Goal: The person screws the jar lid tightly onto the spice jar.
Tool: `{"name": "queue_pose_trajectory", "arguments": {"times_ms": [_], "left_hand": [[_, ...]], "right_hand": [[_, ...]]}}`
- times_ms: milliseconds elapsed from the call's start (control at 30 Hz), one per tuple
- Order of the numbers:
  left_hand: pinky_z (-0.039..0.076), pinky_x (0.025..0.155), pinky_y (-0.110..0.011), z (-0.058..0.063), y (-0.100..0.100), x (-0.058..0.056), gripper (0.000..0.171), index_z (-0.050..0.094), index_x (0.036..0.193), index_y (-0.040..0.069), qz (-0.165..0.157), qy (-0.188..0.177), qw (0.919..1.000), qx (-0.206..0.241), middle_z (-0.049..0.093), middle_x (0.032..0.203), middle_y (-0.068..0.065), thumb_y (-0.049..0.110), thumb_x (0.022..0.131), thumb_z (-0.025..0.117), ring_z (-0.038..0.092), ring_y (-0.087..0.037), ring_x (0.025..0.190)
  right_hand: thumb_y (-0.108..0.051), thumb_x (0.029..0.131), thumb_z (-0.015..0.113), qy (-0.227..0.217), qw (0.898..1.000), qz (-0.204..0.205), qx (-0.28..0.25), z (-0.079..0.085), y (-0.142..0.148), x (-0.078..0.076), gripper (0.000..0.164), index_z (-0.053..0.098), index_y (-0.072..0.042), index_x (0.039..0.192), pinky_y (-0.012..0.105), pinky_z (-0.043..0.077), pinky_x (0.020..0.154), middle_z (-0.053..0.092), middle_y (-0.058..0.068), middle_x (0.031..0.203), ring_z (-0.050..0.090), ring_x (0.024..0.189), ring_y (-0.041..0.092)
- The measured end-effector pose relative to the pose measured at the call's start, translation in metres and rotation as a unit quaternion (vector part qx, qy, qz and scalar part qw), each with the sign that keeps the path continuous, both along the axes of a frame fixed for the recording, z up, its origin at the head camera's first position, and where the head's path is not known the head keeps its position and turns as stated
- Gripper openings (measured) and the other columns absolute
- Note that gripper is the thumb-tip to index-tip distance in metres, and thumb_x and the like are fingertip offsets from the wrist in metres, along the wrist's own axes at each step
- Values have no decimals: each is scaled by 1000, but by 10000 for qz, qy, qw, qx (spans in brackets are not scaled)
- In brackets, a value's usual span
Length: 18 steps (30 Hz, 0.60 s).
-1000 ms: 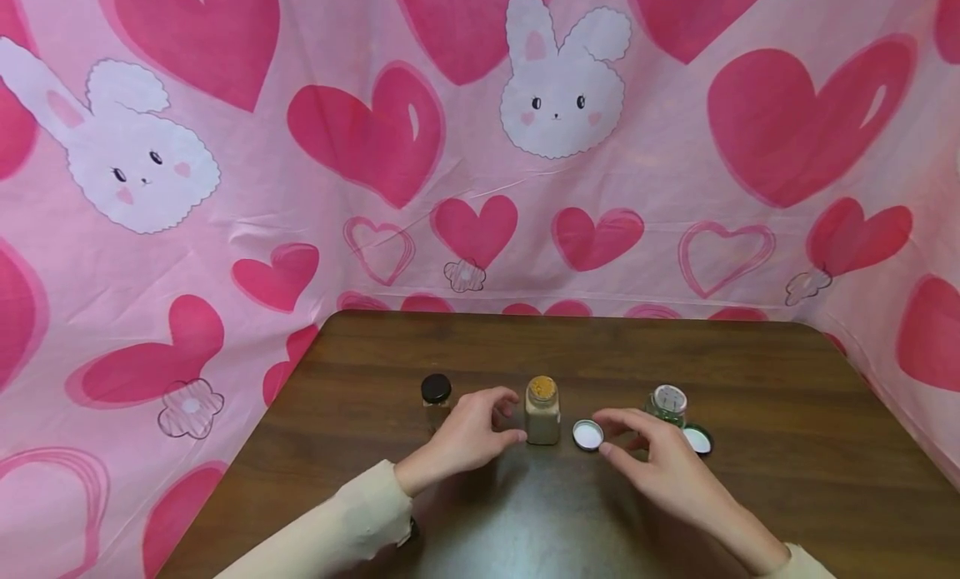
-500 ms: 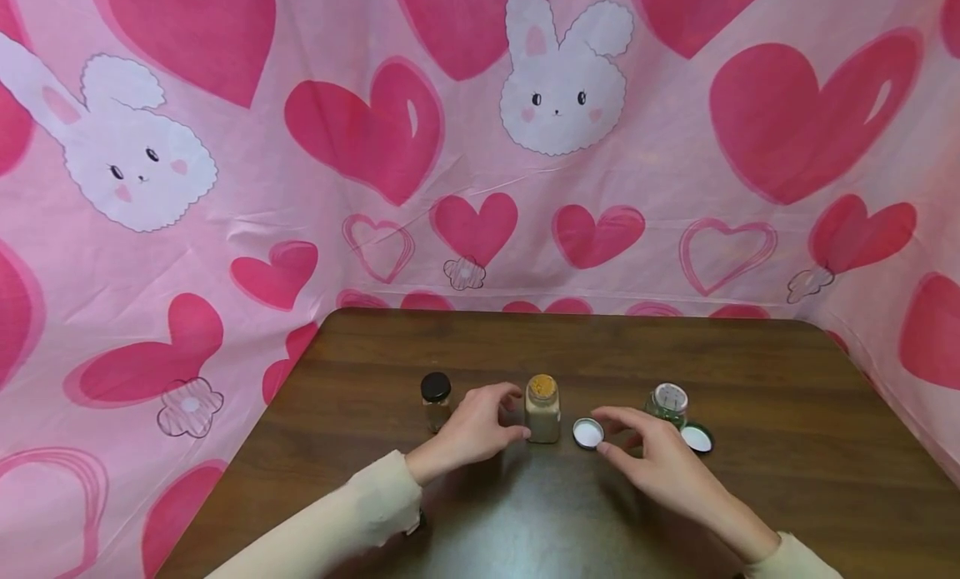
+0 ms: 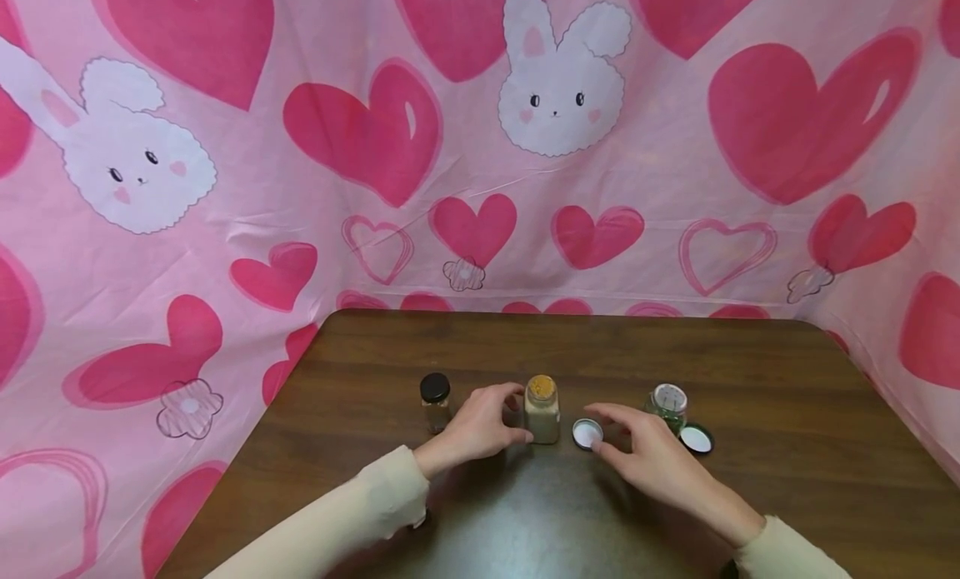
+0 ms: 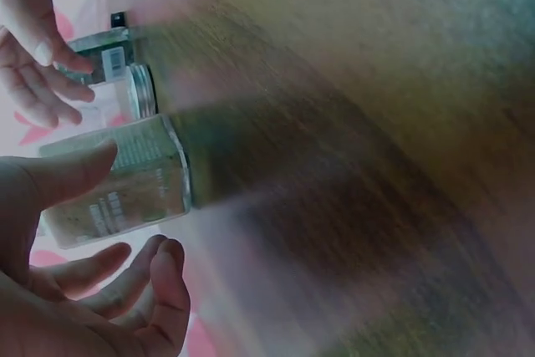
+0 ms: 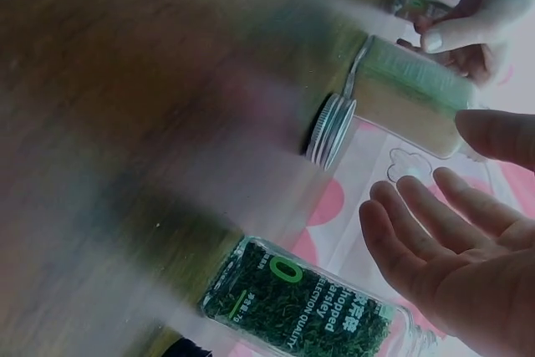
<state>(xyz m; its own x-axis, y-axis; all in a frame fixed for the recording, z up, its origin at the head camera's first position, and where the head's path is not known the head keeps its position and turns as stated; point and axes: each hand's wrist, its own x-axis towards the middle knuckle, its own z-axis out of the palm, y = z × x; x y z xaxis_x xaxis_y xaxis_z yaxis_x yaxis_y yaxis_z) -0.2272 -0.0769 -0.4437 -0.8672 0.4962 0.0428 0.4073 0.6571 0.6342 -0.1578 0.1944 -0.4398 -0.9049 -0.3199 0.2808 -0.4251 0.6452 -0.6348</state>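
A square glass jar of yellowish-brown spice (image 3: pixel 542 416) stands uncapped on the table, upright. My left hand (image 3: pixel 480 421) curves loosely at its left side, thumb tip right at the glass; in the left wrist view, thumb and fingers stand spread about the jar (image 4: pixel 125 194). To the jar's right lies a round metal lid (image 3: pixel 587 434), white inside up. My right hand (image 3: pixel 660 458) hovers beside that lid, fingers relaxed and parted, with nothing in its grasp. From the right wrist view, the ridged lid (image 5: pixel 332 130) sits close by the spice jar (image 5: pixel 414 94).
At the right stands a jar of chopped parsley (image 5: pixel 292 298) with a perforated white top (image 3: pixel 670 397). A second lid (image 3: pixel 697 438) lies beside it. Left of my left hand is a black-capped jar (image 3: pixel 436 400). A pink heart-patterned cloth (image 3: pixel 480 162) hangs behind the wooden table (image 3: pixel 420 341).
My left hand has edged right, closer to the spice jar. My right hand has shifted slightly left, its fingertips now overlapping the lid's edge in the head view. The jars have stayed put.
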Motion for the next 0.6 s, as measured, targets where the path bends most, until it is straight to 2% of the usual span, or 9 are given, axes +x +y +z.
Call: {"name": "queue_pose_trajectory", "arguments": {"times_ms": [267, 600], "left_hand": [[55, 89, -41, -5, 3, -7, 66, 65, 137, 5, -53, -17, 10000, -76, 72, 116, -9, 23, 81, 94, 68, -23, 103], [54, 87, -38, -10, 3, -13, 62, 68, 131, 5, -122, -8, 9998, -124, 72, 112, -7, 21, 78, 96, 67, -22, 101]], "right_hand": [[-5, 91, 81, 211, 9997, 59, 53, -2, -6, -6, 41, 71, -3, 131, 51, 56, 92, 72, 9, 128, 67, 118, 29], [-6, 89, 84, 90, 9998, -1, 181, -3, -9, -12, 45, 69, -1, 131, 56, 51, 98, 71, 11, 129, 66, 121, 33]]}}
